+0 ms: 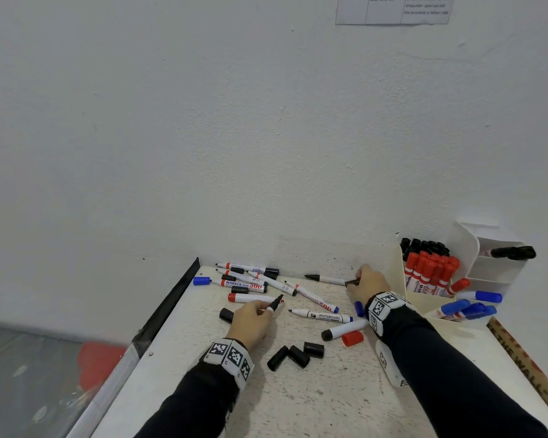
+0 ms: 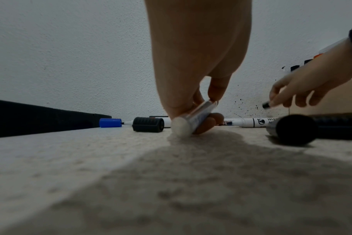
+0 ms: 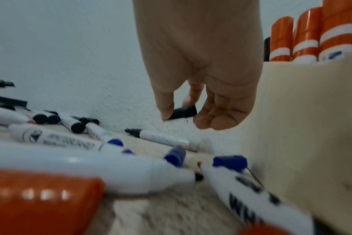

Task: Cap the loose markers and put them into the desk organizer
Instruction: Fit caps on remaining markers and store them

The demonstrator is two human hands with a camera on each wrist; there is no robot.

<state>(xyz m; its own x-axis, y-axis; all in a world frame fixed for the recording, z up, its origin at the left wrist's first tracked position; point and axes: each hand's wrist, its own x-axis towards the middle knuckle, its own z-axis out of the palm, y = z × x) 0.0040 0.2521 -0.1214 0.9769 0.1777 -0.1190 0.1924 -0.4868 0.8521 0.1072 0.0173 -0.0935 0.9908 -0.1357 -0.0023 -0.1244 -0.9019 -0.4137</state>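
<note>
Capping step: left hand (image 1: 250, 320) grips an uncapped black marker (image 1: 274, 305) low over the desk (image 1: 314, 399); right hand (image 1: 369, 281) pinches a black cap (image 3: 183, 112) beside the organizer (image 1: 465, 248). Next: bring cap to tip, align, press on.

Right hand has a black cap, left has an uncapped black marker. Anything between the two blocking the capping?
Nothing upright blocks it. Between the black cap in the right hand and the uncapped marker in the left hand, only loose markers lie flat on the desk.
</note>
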